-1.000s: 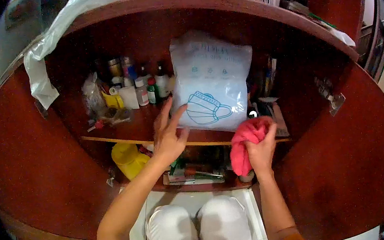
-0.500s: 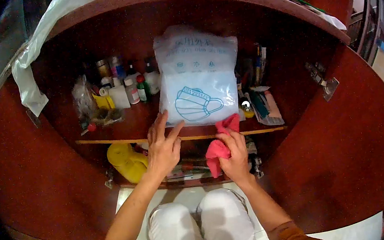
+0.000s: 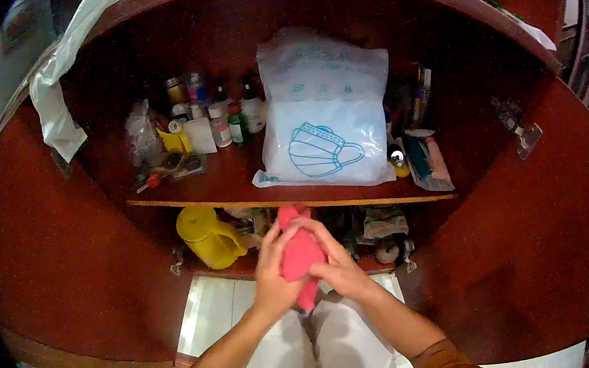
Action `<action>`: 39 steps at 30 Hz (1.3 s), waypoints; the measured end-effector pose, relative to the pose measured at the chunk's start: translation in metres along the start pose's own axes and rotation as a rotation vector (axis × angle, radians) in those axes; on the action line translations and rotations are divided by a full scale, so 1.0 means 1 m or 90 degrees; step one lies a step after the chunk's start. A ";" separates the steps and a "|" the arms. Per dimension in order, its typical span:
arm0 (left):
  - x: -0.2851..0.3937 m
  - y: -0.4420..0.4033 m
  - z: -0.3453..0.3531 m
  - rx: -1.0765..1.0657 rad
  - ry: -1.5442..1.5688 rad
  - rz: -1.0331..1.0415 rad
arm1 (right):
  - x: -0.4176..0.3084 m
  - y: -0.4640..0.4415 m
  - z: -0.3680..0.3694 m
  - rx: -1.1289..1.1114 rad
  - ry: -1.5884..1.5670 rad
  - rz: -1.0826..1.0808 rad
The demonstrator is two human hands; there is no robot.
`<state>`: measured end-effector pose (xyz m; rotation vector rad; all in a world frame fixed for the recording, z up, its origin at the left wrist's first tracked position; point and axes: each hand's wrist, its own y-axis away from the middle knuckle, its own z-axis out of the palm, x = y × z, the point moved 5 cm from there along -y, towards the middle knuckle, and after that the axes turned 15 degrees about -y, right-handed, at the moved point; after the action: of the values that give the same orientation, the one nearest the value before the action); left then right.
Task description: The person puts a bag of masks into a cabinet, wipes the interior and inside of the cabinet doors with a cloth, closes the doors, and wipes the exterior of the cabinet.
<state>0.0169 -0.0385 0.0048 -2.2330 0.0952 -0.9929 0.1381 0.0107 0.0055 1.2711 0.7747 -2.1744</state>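
Between my two hands, in front of the lower shelf, is a bunched pink cloth. My left hand grips its left side, and my right hand closes on it from the right with the fingers over its top. One end of the cloth hangs down below my palms. Behind and above, a white plastic pack with a blue face-mask drawing stands leaning on the upper shelf. Neither hand touches the pack.
Left of the pack stand several small bottles, among them a green bottle, beside a clear plastic bag. A pink-and-green packet lies to the right. Below is a yellow jug. Open cabinet doors flank both sides.
My left hand has left the pack's lower edge and come down to the cloth. My right hand has drawn the cloth away from the shelf edge to the middle.
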 end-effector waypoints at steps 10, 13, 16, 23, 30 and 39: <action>-0.090 -0.106 -0.054 0.150 -0.204 -0.075 | 0.019 0.001 -0.037 0.180 -0.024 0.089; -0.103 -0.122 -0.023 -0.009 -0.474 0.053 | 0.042 -0.003 -0.028 0.109 0.055 0.128; -0.094 -0.116 -0.028 -0.115 -0.447 -0.123 | 0.070 0.004 -0.025 0.069 0.023 0.211; -0.083 -0.053 -0.048 0.149 -0.381 -0.039 | 0.068 0.011 -0.027 0.084 0.022 0.222; 0.020 -0.009 0.012 -0.079 -0.108 0.128 | 0.034 0.015 -0.027 0.207 -0.124 -0.212; 0.065 -0.055 0.045 -0.079 -0.261 0.267 | -0.067 0.102 -0.118 0.665 0.329 -0.493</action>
<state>0.0828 0.0079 0.0586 -2.3477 0.4300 -0.3067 0.3064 0.0280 -0.0049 2.4118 0.2558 -3.0950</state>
